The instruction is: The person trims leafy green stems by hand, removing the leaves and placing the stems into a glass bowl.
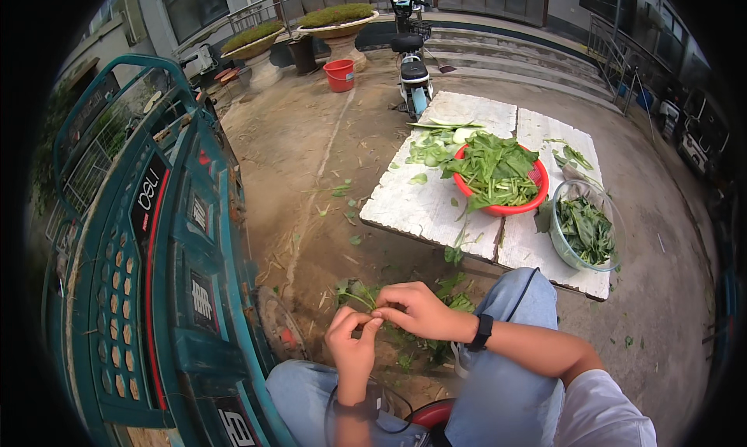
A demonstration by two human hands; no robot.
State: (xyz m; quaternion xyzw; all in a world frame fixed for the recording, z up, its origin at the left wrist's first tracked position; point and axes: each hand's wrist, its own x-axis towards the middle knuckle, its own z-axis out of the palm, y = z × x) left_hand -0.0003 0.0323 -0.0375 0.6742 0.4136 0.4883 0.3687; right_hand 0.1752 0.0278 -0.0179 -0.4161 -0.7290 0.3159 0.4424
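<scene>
My left hand [352, 344] and my right hand [420, 310] meet fingertip to fingertip above the ground, in front of my knees. Both are closed in a pinch on a leafy green stem [360, 294], whose leaves stick out beyond the fingers at the far left. To the right on the white table [424, 206], a red basket [511, 210] is heaped with leafy greens [498, 167] and cut stems. Beside it, near the table's right edge, a clear bowl [557, 241] holds darker loose leaves [585, 231].
Greens and scraps [459, 299] lie on the ground beneath my hands. A green cargo vehicle [183, 268] stands close on my left. Pale peeled pieces [426, 147] rest on the table's far left. Farther off are a scooter [412, 66], a red bucket [339, 75] and stone planters [338, 33].
</scene>
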